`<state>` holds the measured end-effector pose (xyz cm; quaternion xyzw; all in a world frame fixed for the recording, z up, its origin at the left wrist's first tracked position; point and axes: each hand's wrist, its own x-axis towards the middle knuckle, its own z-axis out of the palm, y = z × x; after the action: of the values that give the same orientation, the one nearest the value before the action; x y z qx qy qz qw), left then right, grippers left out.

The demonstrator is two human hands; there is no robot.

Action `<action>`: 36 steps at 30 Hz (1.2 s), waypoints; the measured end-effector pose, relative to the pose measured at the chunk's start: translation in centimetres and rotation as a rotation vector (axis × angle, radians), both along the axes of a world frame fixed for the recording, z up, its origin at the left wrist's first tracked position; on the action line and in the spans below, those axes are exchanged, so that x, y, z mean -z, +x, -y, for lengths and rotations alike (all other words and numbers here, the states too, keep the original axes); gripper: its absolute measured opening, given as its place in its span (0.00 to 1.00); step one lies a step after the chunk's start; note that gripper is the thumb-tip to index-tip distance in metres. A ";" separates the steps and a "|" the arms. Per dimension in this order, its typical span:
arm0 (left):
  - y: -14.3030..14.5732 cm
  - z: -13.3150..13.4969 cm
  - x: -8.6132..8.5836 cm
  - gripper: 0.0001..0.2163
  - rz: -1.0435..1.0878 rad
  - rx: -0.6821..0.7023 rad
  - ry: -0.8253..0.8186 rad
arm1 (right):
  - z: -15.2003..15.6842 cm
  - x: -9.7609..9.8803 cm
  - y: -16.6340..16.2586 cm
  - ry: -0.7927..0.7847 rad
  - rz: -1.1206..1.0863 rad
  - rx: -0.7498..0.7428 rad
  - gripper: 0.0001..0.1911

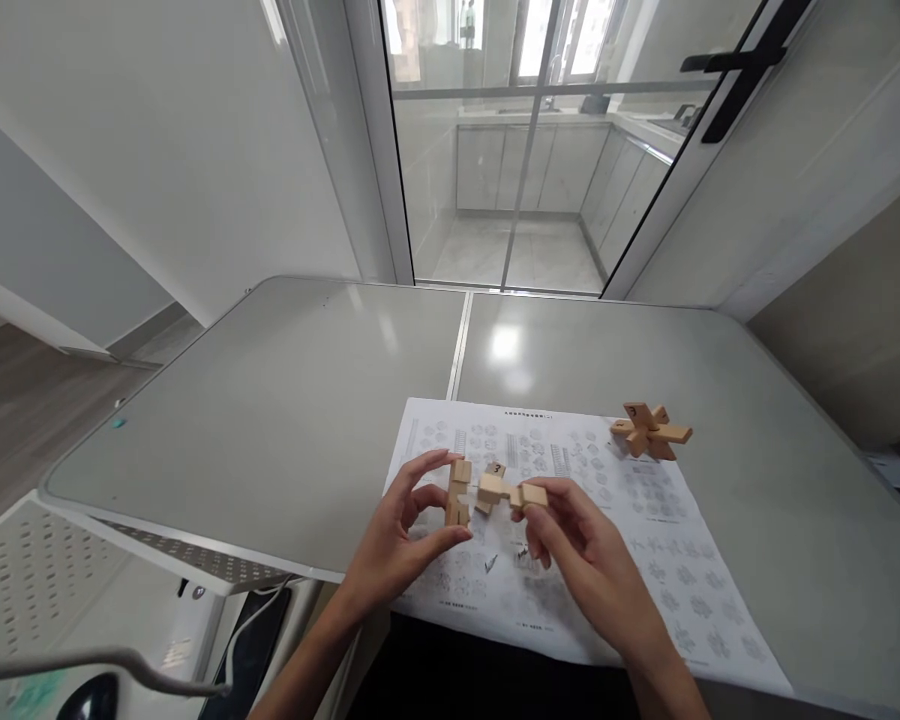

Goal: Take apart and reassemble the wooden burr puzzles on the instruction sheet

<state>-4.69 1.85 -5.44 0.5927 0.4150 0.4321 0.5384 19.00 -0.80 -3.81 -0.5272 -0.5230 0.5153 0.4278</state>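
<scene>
My left hand (401,530) pinches an upright notched wooden puzzle piece (457,493) between thumb and fingers. My right hand (581,555) grips a horizontal notched wooden piece (511,493) by its right end, its left end touching the upright piece. Both are held just above a printed instruction sheet (645,540) covered with small diagrams. A third small wooden piece (495,469) shows right behind the joined pieces. An assembled wooden burr cross (650,431) rests on the sheet's far right corner.
The sheet lies on a grey two-panel table (270,400) with a seam down the middle. Behind it stand a white wall and a glass sliding door (525,150). A perforated white panel (30,590) and a cable (120,665) sit below the table's left edge.
</scene>
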 end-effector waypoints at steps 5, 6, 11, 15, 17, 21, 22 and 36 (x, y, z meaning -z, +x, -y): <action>-0.5 -0.1 0.2 0.30 -0.060 -0.053 -0.080 | -0.3 1.4 2.5 -0.020 0.295 0.025 0.20; -0.5 -0.1 0.3 0.30 -0.054 -0.053 -0.092 | -0.3 1.7 2.6 -0.004 0.330 0.030 0.20; -0.3 0.3 0.4 0.31 -0.025 -0.023 -0.127 | -0.9 2.8 1.5 0.051 0.525 0.134 0.20; -0.4 0.2 0.4 0.31 -0.014 -0.019 -0.122 | -1.5 2.8 0.1 0.096 0.655 0.211 0.17; -0.4 0.2 0.5 0.31 -0.007 -0.024 -0.123 | -1.6 2.9 -0.4 0.196 0.674 0.210 0.17; -0.5 0.3 0.6 0.30 0.009 -0.035 -0.112 | -1.5 3.9 -1.7 0.374 0.689 0.088 0.29; -0.5 0.3 0.7 0.30 0.009 -0.035 -0.111 | -1.6 4.3 -2.0 0.396 0.708 0.077 0.32; -0.6 1.1 -0.3 0.31 -0.246 -0.127 0.308 | -0.7 -0.9 -3.5 0.198 0.153 -0.059 0.29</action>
<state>-5.34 0.77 -5.15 0.6892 0.4431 0.4477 0.3582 15.53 -0.14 -2.89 -0.5045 -0.6178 0.4319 0.4211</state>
